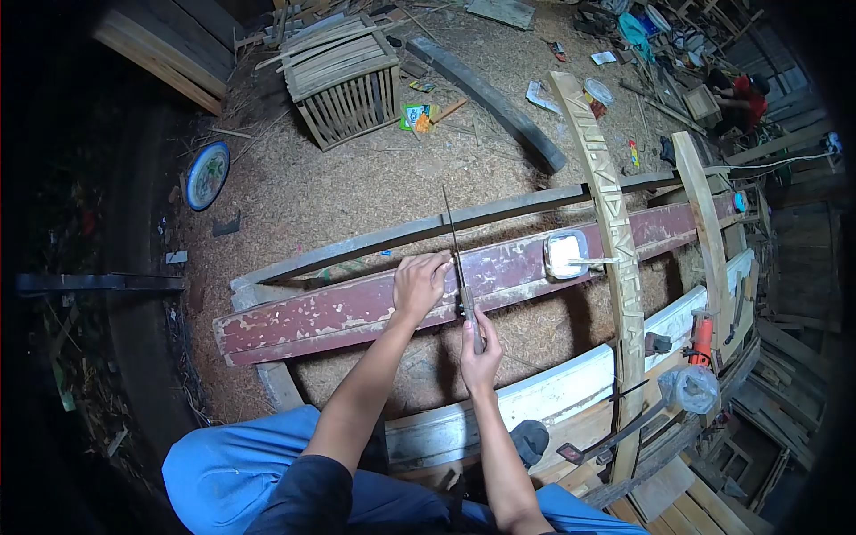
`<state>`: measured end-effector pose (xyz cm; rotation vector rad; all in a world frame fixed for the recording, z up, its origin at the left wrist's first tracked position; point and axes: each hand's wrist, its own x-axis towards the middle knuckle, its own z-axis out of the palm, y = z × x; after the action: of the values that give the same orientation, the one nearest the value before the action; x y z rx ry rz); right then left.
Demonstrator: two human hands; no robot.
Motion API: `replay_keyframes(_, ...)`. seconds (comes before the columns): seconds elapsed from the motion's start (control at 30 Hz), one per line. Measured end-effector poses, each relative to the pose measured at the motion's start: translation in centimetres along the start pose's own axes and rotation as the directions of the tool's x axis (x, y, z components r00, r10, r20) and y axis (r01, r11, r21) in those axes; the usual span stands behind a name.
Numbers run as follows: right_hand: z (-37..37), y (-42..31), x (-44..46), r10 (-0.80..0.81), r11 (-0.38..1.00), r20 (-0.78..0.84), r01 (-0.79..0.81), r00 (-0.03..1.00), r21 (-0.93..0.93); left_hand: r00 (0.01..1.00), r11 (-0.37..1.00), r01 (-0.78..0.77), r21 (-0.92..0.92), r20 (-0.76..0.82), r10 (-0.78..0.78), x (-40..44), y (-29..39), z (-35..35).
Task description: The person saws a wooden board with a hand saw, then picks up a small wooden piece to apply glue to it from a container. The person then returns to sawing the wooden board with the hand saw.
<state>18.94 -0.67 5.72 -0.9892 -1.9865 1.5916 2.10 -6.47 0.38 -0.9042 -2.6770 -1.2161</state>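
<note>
My right hand (481, 349) is wrapped around the handle of a long, thin-bladed knife (456, 245), seen nearly edge-on and pointing away from me. My left hand (421, 283) is closed beside the blade near the handle, over a worn maroon plank (312, 318). Whatever the left fingers hold, if anything, is too small or hidden to make out. To the right on the plank stands a clear tub (565, 253) with white contents and a pale stick lying across it. Beyond it a carved wooden beam (613, 214) crosses the plank.
A slatted wooden crate (348, 85) and a curved dark beam (490, 102) lie on the shavings-covered floor. A white board (544, 390) runs in front of my knees. An orange power tool (702, 337) and plastic bag (694, 390) are at right. Another person (744, 100) sits far right.
</note>
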Motion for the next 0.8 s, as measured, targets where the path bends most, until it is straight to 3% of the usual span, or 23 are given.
replay_keyframes(0.3, 0.7, 0.4, 0.5, -0.035, 0.997, 0.030, 0.037, 0.999, -0.063, 0.999, 0.999, 0.013, 0.045, 0.049, -0.015, -0.1, 0.0, 0.0)
replay_keyframes(0.37, 1.0, 1.1, 0.2, -0.115, 0.990, -0.015, 0.114, 0.993, -0.083, 0.999, 0.999, 0.003, 0.053, 0.054, -0.006, -0.1, -0.1, 0.0)
replay_keyframes(0.8, 0.8, 2.4, 0.5, -0.043, 0.999, 0.025, 0.043, 0.999, 0.027, 0.997, 0.995, 0.074, 0.059, -0.009, -0.074, -0.4, 0.9, 0.5)
